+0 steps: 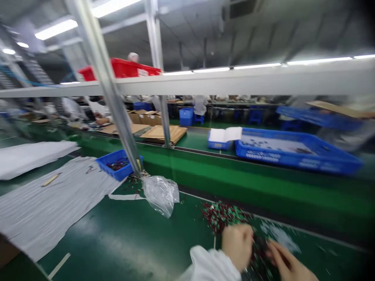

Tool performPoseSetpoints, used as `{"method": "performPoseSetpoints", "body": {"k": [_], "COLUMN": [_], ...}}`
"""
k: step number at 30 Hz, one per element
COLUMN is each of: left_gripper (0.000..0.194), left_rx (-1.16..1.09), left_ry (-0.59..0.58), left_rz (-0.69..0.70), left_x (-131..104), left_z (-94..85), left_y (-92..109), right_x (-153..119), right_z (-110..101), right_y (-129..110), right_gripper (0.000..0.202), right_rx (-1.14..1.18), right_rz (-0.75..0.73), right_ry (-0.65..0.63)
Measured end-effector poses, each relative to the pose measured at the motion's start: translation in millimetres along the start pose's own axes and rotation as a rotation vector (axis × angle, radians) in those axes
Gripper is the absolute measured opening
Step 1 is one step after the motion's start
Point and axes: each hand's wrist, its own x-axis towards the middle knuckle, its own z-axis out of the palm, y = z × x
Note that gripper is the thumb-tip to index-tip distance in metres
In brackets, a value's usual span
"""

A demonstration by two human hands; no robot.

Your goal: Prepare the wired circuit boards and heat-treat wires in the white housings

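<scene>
My left hand [238, 245], with a white sleeve cuff [212, 263] at its wrist, is closed at the lower right, its fingertips turned away from view. Close beside it, my right hand [285, 259] has thumb and fingers drawn together in a pinch. What either hand holds is blurred and too small to name. Dark, thin wire-like pieces [259, 259] lie between and below the two hands. Just beyond my left hand spreads a pile of small red, green and dark wire-like parts [224, 214] on the green work surface [129, 238].
A crumpled clear plastic bag [161, 193] lies by a metal post [109, 86]. Left of it are a blue bin of small parts [115, 164] and white sheeting [58, 199]. Behind a green ledge stands a large blue tray [293, 158]. Blurred people sit in the background.
</scene>
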Motion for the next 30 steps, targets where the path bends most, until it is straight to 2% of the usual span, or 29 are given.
{"method": "performPoseSetpoints", "body": {"k": [1, 3, 6, 9, 14, 17, 19, 21, 23, 26, 30], "left_gripper": [0.035, 0.029, 0.022, 0.02, 0.017, 0.018, 0.019, 0.022, 0.026, 0.028, 0.021], "left_rx": [0.133, 0.264, 0.306, 0.317, 0.305, 0.305, 0.301, 0.29, 0.261, 0.19, 0.136], "left_ry": [0.127, 0.254, 0.345, 0.408, 0.55, 0.565, 0.557, 0.554, 0.533, 0.454, 0.403], "left_rz": [0.019, 0.135, 0.239, 0.257, 0.285, 0.306, 0.34, 0.382, 0.442, 0.564, 0.618], "left_x": [1.4, 4.6, 4.9, -3.7, -16.6, -14.0, -10.2, -8.4, -10.1, -17.5, -26.9], "left_z": [-8.4, -24.5, -43.1, -56.0, -70.4, -72.9, -71.3, -68.3, -65.2, -61.0, -55.5], "left_y": [4.4, 10.1, 7.7, -4.7, -24.2, -28.8, -28.6, -25.5, -20.4, -11.7, -5.4], "right_x": [-3.9, -4.6, -0.7, -10.3, -40.6, -42.2, -34.4, -22.4, -8.8, 9.6, 22.6], "right_z": [-0.7, -2.0, -5.7, -13.4, -39.8, -69.6, -94.3, -117.3, -132.3, -135.1, -122.2], "right_y": [-1.0, -6.7, -13.6, -10.1, 25.4, 62.0, 90.7, 119.8, 145.6, 172.3, 186.9], "right_gripper": [0.033, 0.036, 0.033, 0.029, 0.039, 0.031, 0.025, 0.025, 0.023, 0.014, 0.01], "right_rx": [0.045, 0.108, 0.24, 0.341, 0.436, 0.419, 0.292, 0.059, -0.027, -0.065, -0.015], "right_rz": [0.017, 0.034, 0.071, 0.13, 0.27, 0.32, 0.366, 0.447, 0.529, 0.633, 0.697], "right_ry": [-0.037, -0.03, -0.003, 0.032, 0.136, 0.235, 0.283, 0.249, 0.265, 0.27, 0.258]}}
